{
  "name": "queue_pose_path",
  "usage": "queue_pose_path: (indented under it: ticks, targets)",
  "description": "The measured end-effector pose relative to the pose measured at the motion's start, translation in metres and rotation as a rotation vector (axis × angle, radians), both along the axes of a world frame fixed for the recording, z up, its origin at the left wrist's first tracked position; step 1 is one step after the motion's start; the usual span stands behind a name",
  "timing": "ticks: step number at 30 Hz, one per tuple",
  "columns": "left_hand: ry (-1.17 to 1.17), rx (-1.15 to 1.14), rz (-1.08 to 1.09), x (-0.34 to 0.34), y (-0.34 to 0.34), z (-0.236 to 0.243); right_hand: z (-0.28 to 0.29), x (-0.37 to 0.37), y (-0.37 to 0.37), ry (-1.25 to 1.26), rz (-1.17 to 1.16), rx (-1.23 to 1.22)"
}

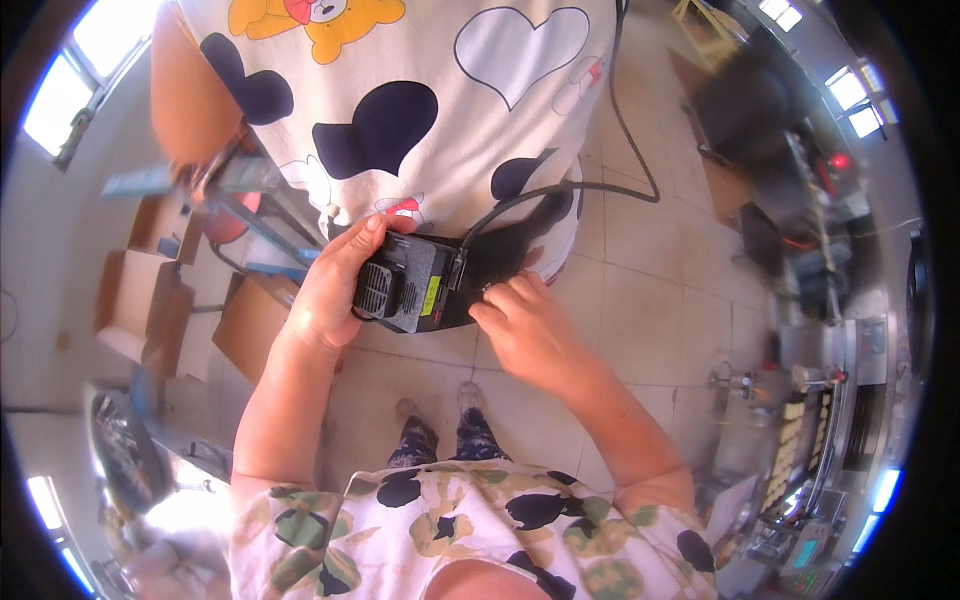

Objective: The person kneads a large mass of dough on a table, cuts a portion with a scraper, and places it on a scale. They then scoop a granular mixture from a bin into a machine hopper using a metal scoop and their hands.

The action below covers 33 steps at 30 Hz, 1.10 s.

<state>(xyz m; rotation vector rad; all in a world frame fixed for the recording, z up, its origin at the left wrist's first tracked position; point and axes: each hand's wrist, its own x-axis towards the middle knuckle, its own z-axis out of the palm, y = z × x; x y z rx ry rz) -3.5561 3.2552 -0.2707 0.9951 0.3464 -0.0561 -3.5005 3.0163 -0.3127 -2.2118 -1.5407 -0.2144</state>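
Head view: a black corded device [414,276] was clamped in the left hand [338,275] near centre; whether anything was pinched by the right hand [528,325], three o'clock of it, could not be told. Heart-printed cloth [470,150] was noted at twelve, tiled floor [640,300] beneath, cardboard boxes [128,300] at nine, blurred machinery [800,440] at four.

Shirt [430,500]: pale pinkish white, printed with black blotches and green-and-brown leafy patches
Neckline [480,556]: rounded
Sleeves [650,525]: short, in the same print
Trousers [480,438]: dark blue, speckled with pale marks
Shoes [470,397]: greyish, finer detail too small to tell
Forearms [285,405]: bare
Left hand [335,278]: bare
Right hand [530,328]: bare
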Motion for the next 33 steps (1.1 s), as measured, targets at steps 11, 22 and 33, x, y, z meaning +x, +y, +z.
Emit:
queue_pose_path:
  ticks: [11,22,33]
  targets:
    - [0.013,-0.096,0.072,0.019,-0.012,-0.008,-0.009,0.027,0.024,-0.083,0.048,0.058]
    - [-0.147,-0.03,0.164,0.027,-0.017,-0.031,-0.012,0.012,0.013,0.044,0.079,-0.182]
    - [-0.178,0.425,0.006,0.01,-0.025,-0.026,-0.003,0.021,0.032,1.549,-0.243,0.595]
